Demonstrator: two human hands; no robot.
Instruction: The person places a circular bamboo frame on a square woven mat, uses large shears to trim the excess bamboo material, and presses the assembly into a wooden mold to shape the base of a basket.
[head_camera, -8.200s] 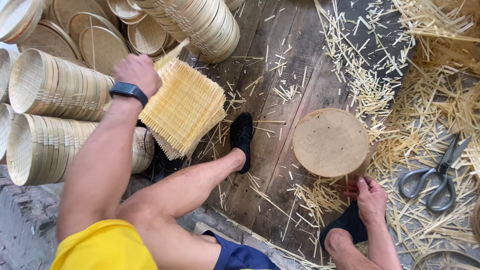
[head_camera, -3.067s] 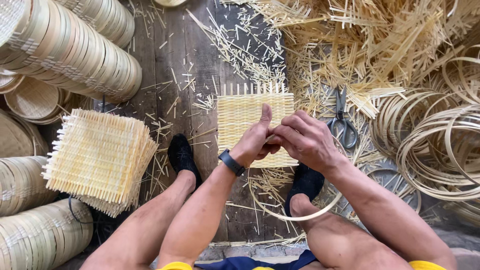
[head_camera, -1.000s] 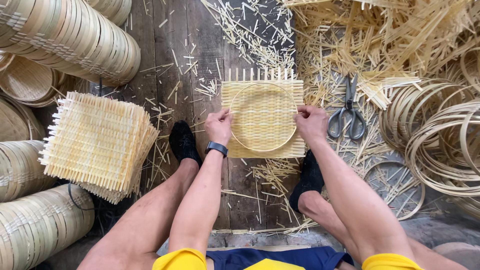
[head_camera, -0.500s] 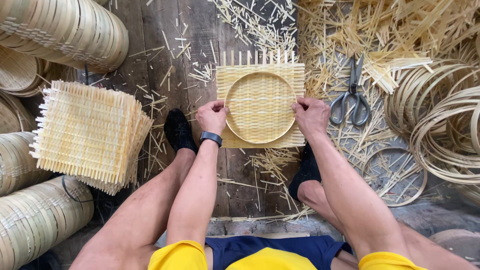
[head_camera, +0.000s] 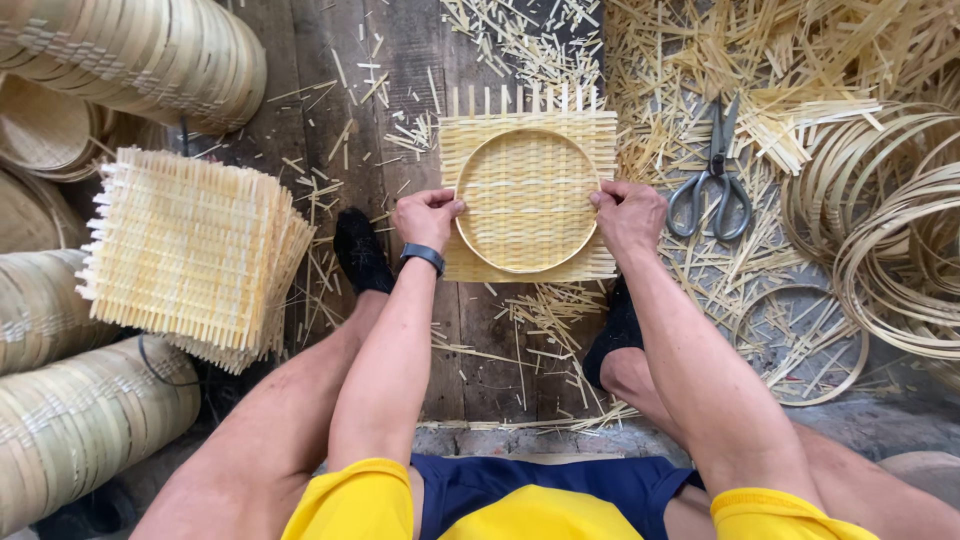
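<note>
- The left hand (head_camera: 425, 217) has its fingers curled and closed against the left edge of a round bamboo hoop (head_camera: 527, 201), thumb tip on the rim.
- The right hand (head_camera: 628, 213) mirrors it, fingers bent and clamped on the hoop's right edge.
- The hoop lies between the two sets of fingertips, pressed onto a square woven bamboo mat (head_camera: 530, 128); the mat's corners stick out beyond the ring on all sides, and loose strip ends poke up past its far edge, away from the fingers.
- The mat sits on the dark wooden floor (head_camera: 330, 60), just beyond the person's feet in black socks (head_camera: 358, 250).
- A black wristband (head_camera: 423, 257) sits directly behind the left hand.
- Well to the left of the left fingers rests a stack of woven mats (head_camera: 190, 250), fanned slightly.
- Further left and above that stack lie rows of finished round bamboo trays (head_camera: 140, 50), nested on their sides.
- Just right of the right fingers, a pair of grey scissors (head_camera: 712, 180) lies among bamboo trimmings (head_camera: 760, 60).
- Farther right, loose bamboo rings (head_camera: 890, 220) lie in a pile.
</note>
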